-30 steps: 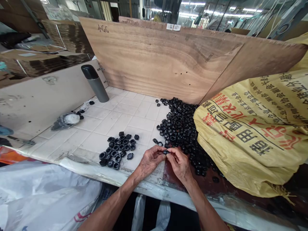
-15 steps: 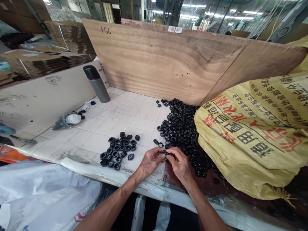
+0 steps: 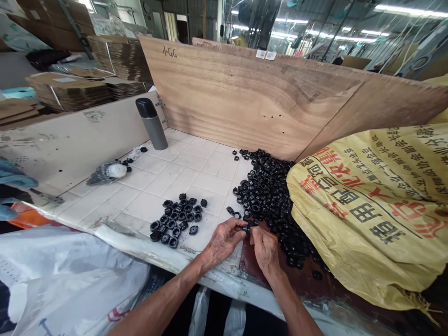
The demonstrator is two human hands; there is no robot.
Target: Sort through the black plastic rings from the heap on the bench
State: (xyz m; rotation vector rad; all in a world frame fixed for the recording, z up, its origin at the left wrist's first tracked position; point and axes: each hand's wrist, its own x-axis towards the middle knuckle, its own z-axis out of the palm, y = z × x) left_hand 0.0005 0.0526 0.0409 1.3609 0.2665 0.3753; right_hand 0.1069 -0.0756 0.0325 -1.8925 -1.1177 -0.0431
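Between the fingertips of my left hand (image 3: 224, 238) is a small black ring-shaped plastic part (image 3: 246, 228). My right hand (image 3: 264, 245) is closed at the part's right side, with its fingertips against it; what else they pinch is too small to make out. Just beyond my hands lies a large heap of similar black plastic parts (image 3: 269, 186), reaching to the yellow sack. Left of my hands, a smaller group of black ring parts (image 3: 178, 217) is spread over the white tiled tabletop (image 3: 140, 205).
A grey flask with a black cap (image 3: 152, 125) stands at the back left. A plastic bag with white stuff (image 3: 108, 172) lies before it. Wooden boards (image 3: 238, 93) wall the back. A yellow printed sack (image 3: 367, 200) fills the right; a white sack (image 3: 70, 275) hangs front left.
The view has shifted slightly, so the scene sits further right. My right fingers have curled in more tightly, and the black part shows more plainly in my left fingertips.
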